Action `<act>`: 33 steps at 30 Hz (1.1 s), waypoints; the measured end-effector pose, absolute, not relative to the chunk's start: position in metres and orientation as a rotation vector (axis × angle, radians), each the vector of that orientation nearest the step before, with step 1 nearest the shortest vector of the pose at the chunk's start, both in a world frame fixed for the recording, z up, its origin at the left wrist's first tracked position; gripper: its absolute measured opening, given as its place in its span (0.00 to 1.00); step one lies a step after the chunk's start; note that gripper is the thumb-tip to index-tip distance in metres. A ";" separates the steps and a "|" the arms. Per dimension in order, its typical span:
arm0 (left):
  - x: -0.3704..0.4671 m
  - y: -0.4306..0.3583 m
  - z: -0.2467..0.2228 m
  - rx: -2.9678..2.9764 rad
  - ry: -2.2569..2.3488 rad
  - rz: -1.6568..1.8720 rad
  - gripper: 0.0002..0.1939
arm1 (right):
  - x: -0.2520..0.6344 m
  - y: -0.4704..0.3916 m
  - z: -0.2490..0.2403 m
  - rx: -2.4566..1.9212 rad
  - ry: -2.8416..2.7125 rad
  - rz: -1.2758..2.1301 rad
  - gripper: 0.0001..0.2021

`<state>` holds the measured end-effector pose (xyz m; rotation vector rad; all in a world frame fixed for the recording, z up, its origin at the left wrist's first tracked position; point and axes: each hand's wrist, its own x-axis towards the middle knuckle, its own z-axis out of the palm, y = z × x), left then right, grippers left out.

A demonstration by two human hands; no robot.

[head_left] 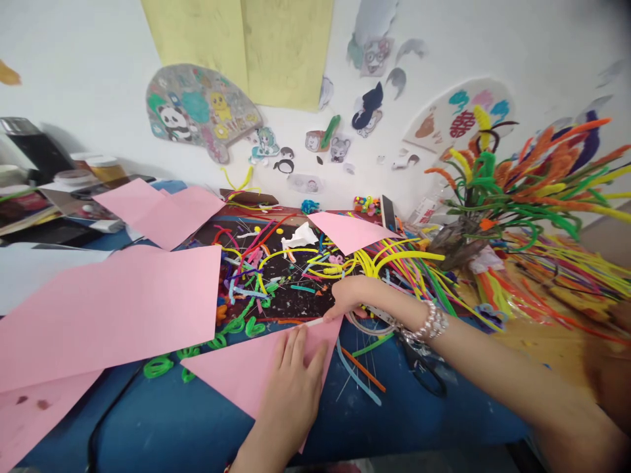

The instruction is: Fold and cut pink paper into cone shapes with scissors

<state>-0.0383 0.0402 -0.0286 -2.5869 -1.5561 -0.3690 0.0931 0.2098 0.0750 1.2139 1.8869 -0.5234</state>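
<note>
A pink sheet of paper [236, 371], triangular in outline, lies near the front of the blue table. My left hand [296, 371] rests flat on it, fingers stretched toward its top edge. My right hand [351, 297], a beaded bracelet at its wrist, pinches the paper's upper right corner between curled fingers; the fingertips are partly hidden. A narrow white strip [314, 322] runs along the top edge between both hands. Below my right wrist lie a roll of tape [369, 326] and black-handled scissors [424, 371].
Large pink sheets [162, 302] cover the table's left side. Behind my hands, a dark board [296, 302] carries pipe cleaner scraps and a crumpled white tissue [300, 235]. Another pink piece [350, 231] lies behind. A bundle of colourful pipe cleaners [522, 177] stands at right. A black cable [106, 410] hangs in front.
</note>
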 end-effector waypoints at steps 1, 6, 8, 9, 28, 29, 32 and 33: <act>-0.038 0.040 -0.030 -2.565 -1.554 -0.396 0.25 | 0.096 0.209 0.075 1.214 1.893 -0.530 0.28; -0.038 0.040 -0.033 -2.544 -1.537 -0.444 0.25 | 0.114 0.206 0.075 1.228 1.981 -0.612 0.21; -0.038 0.039 -0.029 -2.564 -1.551 -0.412 0.25 | 0.120 0.202 0.077 1.266 2.049 -0.617 0.20; -0.038 0.039 -0.025 -2.581 -1.566 -0.396 0.25 | 0.123 0.200 0.079 1.286 2.084 -0.623 0.18; -0.024 0.087 0.043 -2.773 -1.903 -1.280 0.15 | 0.147 0.115 0.112 1.670 2.676 -0.390 0.12; -0.024 0.086 0.042 -2.758 -1.895 -1.320 0.15 | 0.147 0.113 0.111 1.712 2.669 -0.378 0.12; -0.025 0.080 0.041 -2.696 -1.866 -1.423 0.15 | 0.148 0.110 0.111 1.786 2.679 -0.351 0.13; -0.025 0.078 0.041 -2.673 -1.855 -1.457 0.14 | 0.149 0.110 0.111 1.783 2.696 -0.360 0.13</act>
